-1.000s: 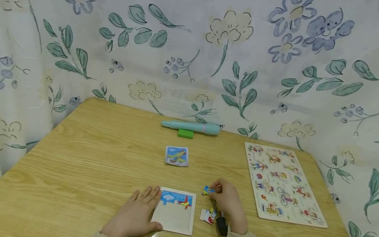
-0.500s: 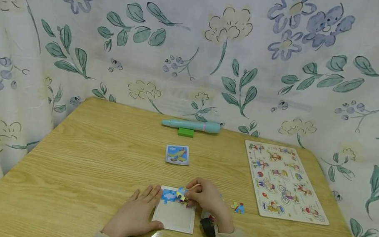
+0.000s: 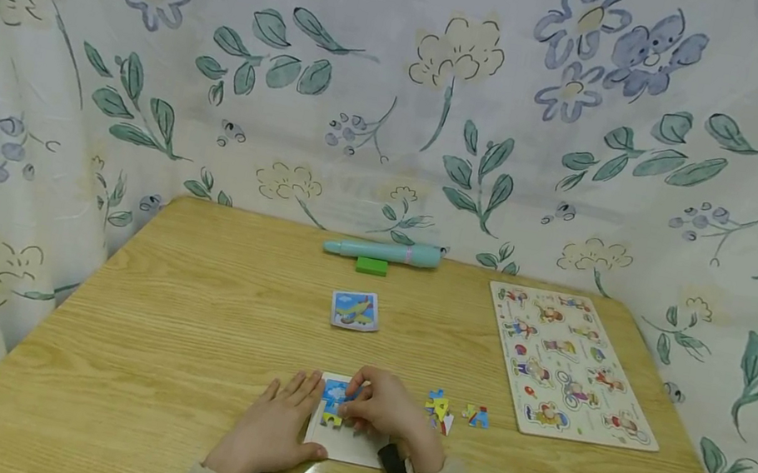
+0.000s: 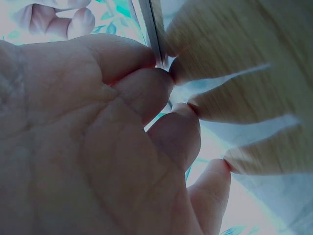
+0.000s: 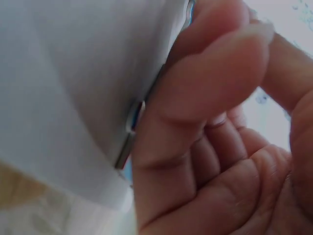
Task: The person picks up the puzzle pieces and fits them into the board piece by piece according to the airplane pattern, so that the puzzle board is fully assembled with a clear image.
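My left hand [image 3: 275, 428] lies with fingers spread along the left edge of a white puzzle tray [image 3: 352, 452], thumb at its near-left corner. My right hand [image 3: 386, 414] is over the tray, its thumb and index finger pinching a blue and yellow puzzle piece [image 3: 332, 416] just below a blue cloud piece [image 3: 335, 391] in the top left corner. The right hand covers the tray's upper right. In the right wrist view, curled fingers [image 5: 210, 83] sit close to the tray's pale surface [image 5: 73, 73]. The left wrist view shows the left fingertips [image 4: 183, 127] against the wooden table.
Loose puzzle pieces [image 3: 439, 406] lie right of the tray, with another small group [image 3: 477, 415] beyond. A picture card of a plane [image 3: 355, 310] lies behind the tray. Farther back are a green block [image 3: 371, 266] and a teal pen-shaped thing [image 3: 384, 251]. A large figure board [image 3: 569, 367] lies at right.
My right hand has come left from the loose pieces to the tray with the blue and yellow puzzle piece, lowering it below the cloud piece. My left hand stays put.
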The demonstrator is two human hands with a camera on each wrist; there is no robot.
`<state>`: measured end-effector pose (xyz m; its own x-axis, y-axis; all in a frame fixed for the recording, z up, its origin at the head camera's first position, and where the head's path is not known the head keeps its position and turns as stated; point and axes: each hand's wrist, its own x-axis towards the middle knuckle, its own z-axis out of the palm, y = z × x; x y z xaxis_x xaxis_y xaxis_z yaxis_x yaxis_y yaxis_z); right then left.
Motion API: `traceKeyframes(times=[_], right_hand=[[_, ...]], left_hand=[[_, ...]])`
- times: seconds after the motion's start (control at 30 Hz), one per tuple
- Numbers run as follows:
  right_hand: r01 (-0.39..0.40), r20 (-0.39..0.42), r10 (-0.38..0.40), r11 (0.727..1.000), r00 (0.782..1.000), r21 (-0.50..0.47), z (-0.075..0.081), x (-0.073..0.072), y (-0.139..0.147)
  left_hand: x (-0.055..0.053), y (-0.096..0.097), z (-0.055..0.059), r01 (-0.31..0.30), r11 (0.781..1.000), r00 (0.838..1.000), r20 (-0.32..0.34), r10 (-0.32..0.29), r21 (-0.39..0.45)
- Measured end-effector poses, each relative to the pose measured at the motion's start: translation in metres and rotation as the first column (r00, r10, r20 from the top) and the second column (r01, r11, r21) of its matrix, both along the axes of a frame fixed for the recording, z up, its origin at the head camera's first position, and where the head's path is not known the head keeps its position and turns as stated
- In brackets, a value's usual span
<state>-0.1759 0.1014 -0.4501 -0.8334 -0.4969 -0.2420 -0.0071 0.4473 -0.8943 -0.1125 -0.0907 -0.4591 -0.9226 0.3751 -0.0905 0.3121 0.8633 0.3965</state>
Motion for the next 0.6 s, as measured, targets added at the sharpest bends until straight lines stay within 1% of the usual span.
traceKeyframes(times=[0.13, 0.23, 0.33, 0.43, 0.53, 0.6], right_hand=[[0.026, -0.047, -0.024, 0.999, 0.999, 0.042, -0.001, 0.001, -0.004], [0.043, -0.128, -0.031, 0.995, 0.991, 0.086, -0.002, 0.003, -0.008], [0.058, -0.226, -0.023, 0.988, 0.974, 0.146, -0.002, 0.006, -0.012], [0.072, -0.303, -0.008, 0.977, 0.953, 0.201, -0.002, 0.008, -0.015], [0.073, -0.328, 0.004, 0.972, 0.945, 0.223, -0.002, 0.008, -0.016], [0.058, -0.311, 0.006, 0.979, 0.951, 0.196, -0.003, 0.007, -0.014]], left_hand=[[0.0, 0.0, 0.0, -0.001, 1.0, 1.0, -0.001, 0.001, 0.001], [0.0, 0.001, 0.001, 0.0, 1.0, 1.0, 0.0, 0.0, 0.005], [0.001, 0.001, 0.001, 0.003, 1.0, 1.0, 0.003, -0.003, 0.005], [0.001, 0.0, 0.002, 0.005, 1.0, 1.0, 0.001, -0.005, 0.01], [0.001, 0.0, 0.003, 0.006, 1.0, 1.0, -0.006, -0.006, 0.012], [0.001, 0.0, 0.003, 0.004, 1.0, 1.0, -0.007, -0.004, 0.013]])
